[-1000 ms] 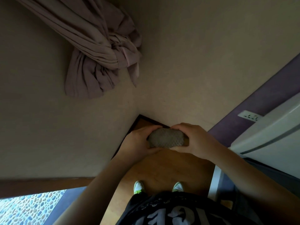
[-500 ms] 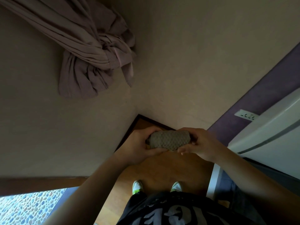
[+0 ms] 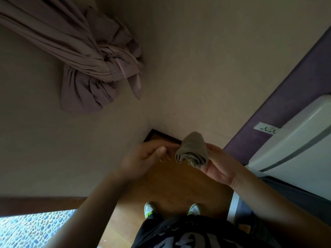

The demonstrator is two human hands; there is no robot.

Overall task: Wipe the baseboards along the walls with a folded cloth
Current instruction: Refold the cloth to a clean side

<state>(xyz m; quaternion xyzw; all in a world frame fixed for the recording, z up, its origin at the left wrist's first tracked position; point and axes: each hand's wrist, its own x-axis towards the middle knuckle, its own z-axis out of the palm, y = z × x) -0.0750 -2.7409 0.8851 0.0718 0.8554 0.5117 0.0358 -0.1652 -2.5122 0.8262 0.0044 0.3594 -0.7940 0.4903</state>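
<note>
cloth: the folded cloth [image 3: 192, 151] is sitting up in the air in the right hand [image 3: 217, 162], fingers curling behind it.
left hand [image 3: 143, 158]: blurry, maybe loosely curled, holding nothing.
risk: the loose fold is maybe slipping open before reaching the baseboard [image 3: 163, 136] far below.

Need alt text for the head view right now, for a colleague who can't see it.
A standing person's right hand holds a folded grey-brown cloth above a wooden floor, while the blurred left hand hangs beside it, holding nothing. Ahead, dark baseboard meets in a beige corner, under a knotted mauve curtain.
</note>
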